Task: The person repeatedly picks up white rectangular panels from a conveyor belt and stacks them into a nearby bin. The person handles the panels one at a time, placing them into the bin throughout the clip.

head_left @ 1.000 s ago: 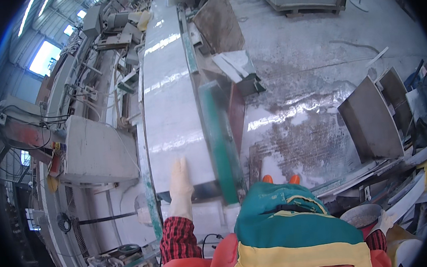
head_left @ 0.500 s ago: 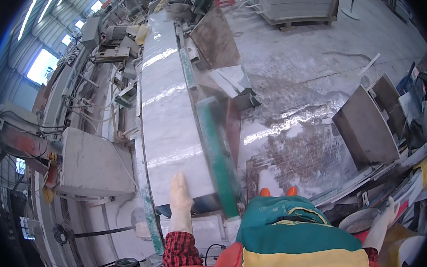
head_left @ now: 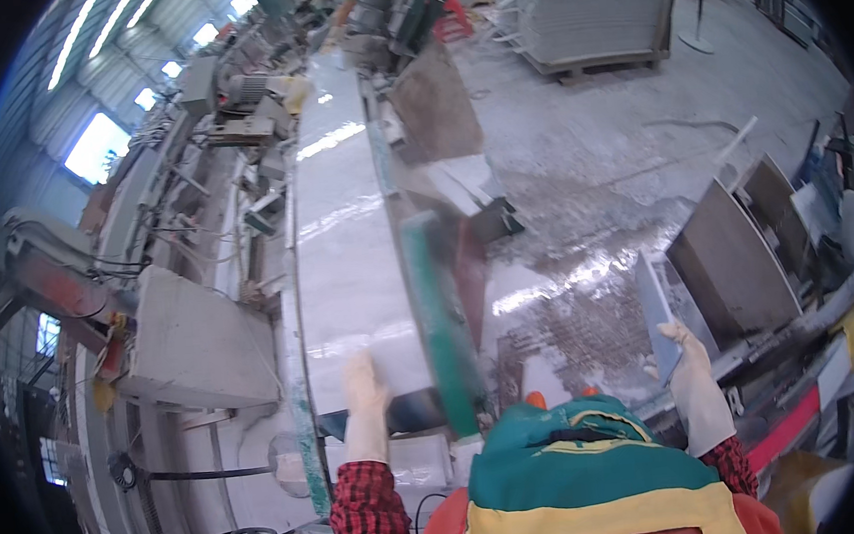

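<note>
Resting on the pale bed (head_left: 348,223): the left hand (head_left: 364,384), in a cream glove, lies palm down near the close end of the glossy surface, fingers side by side and laid out flat, clamped on nothing.
Right hand (head_left: 691,352): gloved alike, it is closed on the thin panel (head_left: 659,324), gripping it near its lower part.
Thin panel: blue-grey, it stands upright and slightly tilted on the person's right, well apart from the bed and just beside the brown boards (head_left: 733,268).
Green strip (head_left: 440,331): blurred, it runs along the right side of the bed, near the left hand.
Apron (head_left: 588,465): teal with yellow trim, between the two forearms; red-and-black checked sleeves (head_left: 368,503) meet the gloves.
Orange shoe tips (head_left: 536,399): they show just beyond the apron.
Grey housing (head_left: 202,340): a bulky, slanted shape left of the bed.
Stacked slabs (head_left: 588,18): pale, on a pallet at the far right.
</note>
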